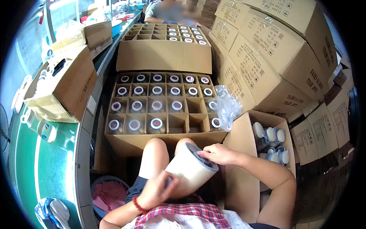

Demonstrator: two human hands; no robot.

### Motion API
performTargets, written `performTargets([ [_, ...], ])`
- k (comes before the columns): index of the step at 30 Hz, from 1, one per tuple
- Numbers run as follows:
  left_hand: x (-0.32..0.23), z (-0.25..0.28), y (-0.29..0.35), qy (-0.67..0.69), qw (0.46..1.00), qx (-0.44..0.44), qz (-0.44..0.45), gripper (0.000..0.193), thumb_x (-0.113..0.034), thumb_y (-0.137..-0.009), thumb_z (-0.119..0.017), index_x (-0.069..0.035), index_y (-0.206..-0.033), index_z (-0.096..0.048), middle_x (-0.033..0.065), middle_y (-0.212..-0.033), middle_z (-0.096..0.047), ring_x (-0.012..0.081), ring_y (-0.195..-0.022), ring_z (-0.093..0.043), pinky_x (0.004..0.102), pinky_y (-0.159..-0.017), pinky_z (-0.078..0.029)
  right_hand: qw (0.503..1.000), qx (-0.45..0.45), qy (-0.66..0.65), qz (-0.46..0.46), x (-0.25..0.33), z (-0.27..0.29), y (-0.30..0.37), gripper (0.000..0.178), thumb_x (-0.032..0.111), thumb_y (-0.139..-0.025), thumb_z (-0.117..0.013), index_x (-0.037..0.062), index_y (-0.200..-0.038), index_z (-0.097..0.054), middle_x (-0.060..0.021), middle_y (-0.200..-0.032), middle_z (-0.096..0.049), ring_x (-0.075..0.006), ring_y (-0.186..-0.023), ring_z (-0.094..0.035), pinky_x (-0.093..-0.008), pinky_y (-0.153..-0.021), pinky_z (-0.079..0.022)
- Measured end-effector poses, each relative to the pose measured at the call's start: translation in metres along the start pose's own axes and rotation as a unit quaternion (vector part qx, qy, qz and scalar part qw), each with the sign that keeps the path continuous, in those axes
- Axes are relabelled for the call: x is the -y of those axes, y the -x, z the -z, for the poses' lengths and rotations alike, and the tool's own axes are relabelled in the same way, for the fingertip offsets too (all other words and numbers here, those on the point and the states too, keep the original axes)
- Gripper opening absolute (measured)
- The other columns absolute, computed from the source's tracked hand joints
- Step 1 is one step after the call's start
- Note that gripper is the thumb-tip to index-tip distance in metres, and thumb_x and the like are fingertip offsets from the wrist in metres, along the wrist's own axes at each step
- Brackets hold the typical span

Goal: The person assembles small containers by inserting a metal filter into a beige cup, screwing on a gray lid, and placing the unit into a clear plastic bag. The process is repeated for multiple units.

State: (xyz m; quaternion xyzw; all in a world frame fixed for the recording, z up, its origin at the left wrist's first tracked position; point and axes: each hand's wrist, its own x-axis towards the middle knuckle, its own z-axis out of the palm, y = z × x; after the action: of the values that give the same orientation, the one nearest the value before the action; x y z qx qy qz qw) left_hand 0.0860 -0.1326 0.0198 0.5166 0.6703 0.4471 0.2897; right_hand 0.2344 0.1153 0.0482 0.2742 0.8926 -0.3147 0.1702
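A cream cylindrical flask body (182, 171) lies tilted over my lap, its dark, grey-rimmed end facing up and to the right. My right hand (219, 154) is closed on that rim, with the fingers at the dark opening. Against the lower left side of the cylinder is my left hand (158, 187), slightly blurred, its fingers apart and not wrapped round it. Just beyond my knees stands a divided carton (167, 140) of glass flask refills (156, 124) with white rims and reddish tops. Several of its compartments hold nothing.
Clear plastic bags (228, 108) hang over the carton's right corner. An open box (238, 183) of cream-topped flasks (270, 133) stands at my right. Stacked cartons (263, 49) rise behind it. On the left runs a green bench (65, 152). Another person (152, 13) sits at the far end.
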Motion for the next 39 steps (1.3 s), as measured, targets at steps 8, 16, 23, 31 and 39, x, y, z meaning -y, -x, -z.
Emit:
performTargets([
  [8,0.065,0.033,-0.033,0.186,0.974,0.126,-0.011,0.024,-0.025,-0.093,-0.068,-0.005,-0.082,-0.061,-0.0044,-0.062,-0.049,0.0045,-0.059,-0.043,0.0232,-0.053,-0.038,0.920,-0.025,0.032,0.390,0.001,0.015,0.029,0.034,0.007,-0.088,-0.058,0.0099,-0.122,-0.060,-0.0087,-0.099,-0.062,-0.0274,-0.088,-0.064,-0.0345,-0.076,-0.052],
  [16,0.084,0.038,-0.046,0.270,0.941,0.203,0.021,0.026,-0.025,-0.094,-0.066,-0.006,-0.079,-0.060,-0.0093,-0.067,-0.048,0.0015,-0.063,-0.040,0.0211,-0.055,-0.035,0.904,-0.080,0.154,0.390,0.027,0.004,0.049,0.032,0.032,-0.090,-0.064,0.0028,-0.102,-0.060,-0.0104,-0.091,-0.059,-0.0283,-0.080,-0.063,-0.0376,-0.067,-0.052],
  [23,0.025,0.024,-0.008,0.102,0.992,0.077,-0.019,0.028,-0.029,-0.090,-0.071,-0.002,-0.085,-0.066,0.0034,-0.061,-0.054,0.0086,-0.057,-0.048,0.0264,-0.051,-0.040,0.966,-0.040,0.041,0.254,-0.009,-0.024,0.049,0.035,0.033,-0.093,-0.061,0.0022,-0.109,-0.059,-0.0157,-0.094,-0.059,-0.0324,-0.085,-0.062,-0.0404,-0.074,-0.051],
  [31,0.076,0.042,-0.033,0.392,0.907,-0.038,0.150,0.029,-0.026,-0.099,-0.057,-0.009,-0.077,-0.049,-0.0041,-0.058,-0.042,0.0042,-0.044,-0.033,0.0214,-0.039,-0.026,0.931,-0.167,-0.312,0.088,-0.098,0.041,-0.061,0.036,0.031,-0.101,-0.051,0.0116,-0.131,-0.046,-0.0045,-0.106,-0.061,-0.0117,-0.088,-0.060,-0.0283,-0.073,-0.051],
  [39,0.126,0.000,-0.036,0.497,0.820,-0.059,0.279,0.024,-0.028,-0.100,-0.054,-0.009,-0.086,-0.049,-0.0024,-0.059,-0.044,0.0076,-0.043,-0.038,0.0227,-0.039,-0.029,0.886,-0.345,-0.078,-0.299,-0.239,0.142,-0.172,0.061,0.047,-0.093,-0.049,0.0036,-0.135,-0.041,-0.0235,-0.089,-0.066,-0.0296,-0.064,-0.068,-0.0415,-0.052,-0.054],
])
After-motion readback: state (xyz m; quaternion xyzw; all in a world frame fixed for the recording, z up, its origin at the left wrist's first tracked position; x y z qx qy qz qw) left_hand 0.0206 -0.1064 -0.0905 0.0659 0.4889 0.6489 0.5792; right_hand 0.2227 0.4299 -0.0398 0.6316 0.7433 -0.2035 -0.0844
